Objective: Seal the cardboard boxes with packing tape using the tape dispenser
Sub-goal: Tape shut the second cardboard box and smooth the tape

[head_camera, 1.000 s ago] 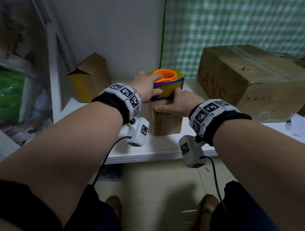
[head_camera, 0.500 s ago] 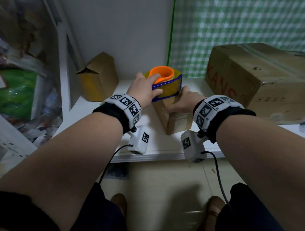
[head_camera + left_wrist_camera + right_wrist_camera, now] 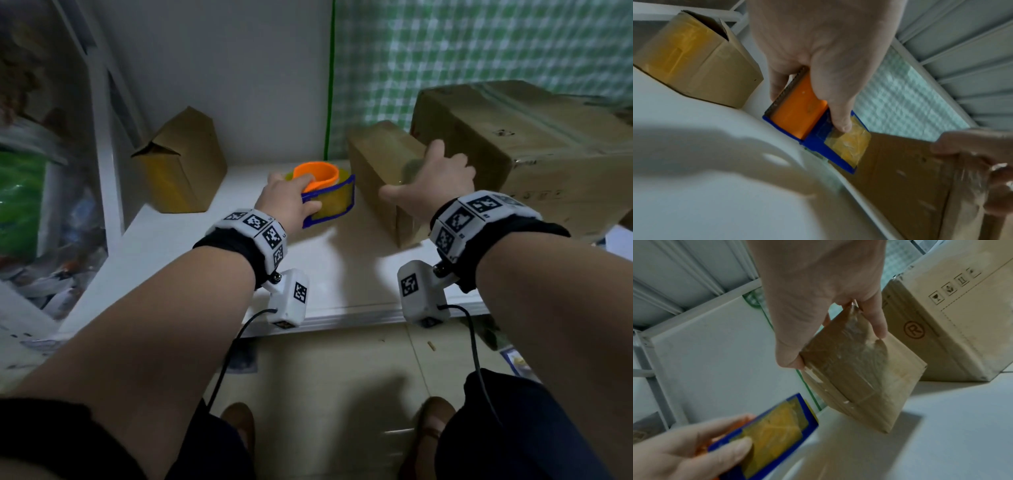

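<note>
A person's left hand (image 3: 289,200) grips the orange-and-blue tape dispenser (image 3: 327,195) above the white tabletop (image 3: 178,240); right hand (image 3: 430,181), grip pinching the small taped cardboard box (image 3: 859,378), holds it tilted nr a large box (image 3: 534,150). 1 open box (image 3: 181,164) sits at left.

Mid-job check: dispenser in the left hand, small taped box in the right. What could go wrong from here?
1. The right hand holds the small box only by its top, tilted on one corner; it may slip or swing.
2. The left hand has fingers beside the tape dispenser's serrated blade; a nick seems possible.
3. The small box sits close to the large box; it might bump it.
</note>
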Action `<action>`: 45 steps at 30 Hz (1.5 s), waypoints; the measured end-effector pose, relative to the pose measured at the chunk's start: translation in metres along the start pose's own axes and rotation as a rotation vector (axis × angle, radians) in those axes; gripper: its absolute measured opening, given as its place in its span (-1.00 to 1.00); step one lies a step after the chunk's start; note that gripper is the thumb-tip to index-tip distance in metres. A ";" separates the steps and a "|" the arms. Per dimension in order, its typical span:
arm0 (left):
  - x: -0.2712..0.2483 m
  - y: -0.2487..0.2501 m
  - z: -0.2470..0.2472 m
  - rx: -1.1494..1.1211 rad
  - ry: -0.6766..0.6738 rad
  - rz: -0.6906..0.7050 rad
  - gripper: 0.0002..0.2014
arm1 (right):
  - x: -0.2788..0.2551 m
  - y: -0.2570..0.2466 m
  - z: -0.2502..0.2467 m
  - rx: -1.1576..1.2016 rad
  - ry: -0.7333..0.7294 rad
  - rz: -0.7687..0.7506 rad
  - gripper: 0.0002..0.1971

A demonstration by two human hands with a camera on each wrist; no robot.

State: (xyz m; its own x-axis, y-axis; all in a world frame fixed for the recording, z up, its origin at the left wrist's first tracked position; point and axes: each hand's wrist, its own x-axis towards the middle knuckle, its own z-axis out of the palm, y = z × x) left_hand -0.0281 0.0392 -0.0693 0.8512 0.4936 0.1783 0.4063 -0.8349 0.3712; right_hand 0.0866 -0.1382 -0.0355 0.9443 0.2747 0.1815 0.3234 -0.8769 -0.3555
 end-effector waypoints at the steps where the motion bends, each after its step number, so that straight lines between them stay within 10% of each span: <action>1: -0.002 0.000 0.007 0.012 -0.033 -0.005 -0.60 | 0.000 0.002 0.000 0.013 -0.001 -0.008 -0.11; 15: 0.014 0.027 -0.002 0.565 -0.484 0.027 -0.54 | 0.010 0.002 -0.027 0.128 0.128 -0.271 -0.13; 25: 0.110 0.111 -0.058 -0.387 0.165 -0.089 -0.31 | 0.067 0.037 -0.107 0.118 0.226 -0.371 0.04; 33: 0.171 0.162 -0.020 -0.854 0.019 -0.188 -0.60 | 0.141 0.097 -0.118 -0.055 0.125 -0.303 0.17; 36: 0.185 0.169 -0.010 -0.831 -0.029 -0.153 -0.92 | 0.167 0.110 -0.116 -0.118 0.127 -0.215 -0.05; 45: 0.216 0.208 0.008 -0.761 -0.120 -0.103 -0.79 | 0.234 0.121 -0.115 -0.066 0.129 0.248 -0.62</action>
State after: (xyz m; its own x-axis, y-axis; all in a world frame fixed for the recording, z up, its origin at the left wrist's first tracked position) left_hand 0.2426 -0.0304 0.0397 0.8694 0.4934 0.0249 0.1826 -0.3679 0.9118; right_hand 0.3400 -0.2256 0.0698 0.9769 -0.0003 0.2135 0.0749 -0.9359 -0.3443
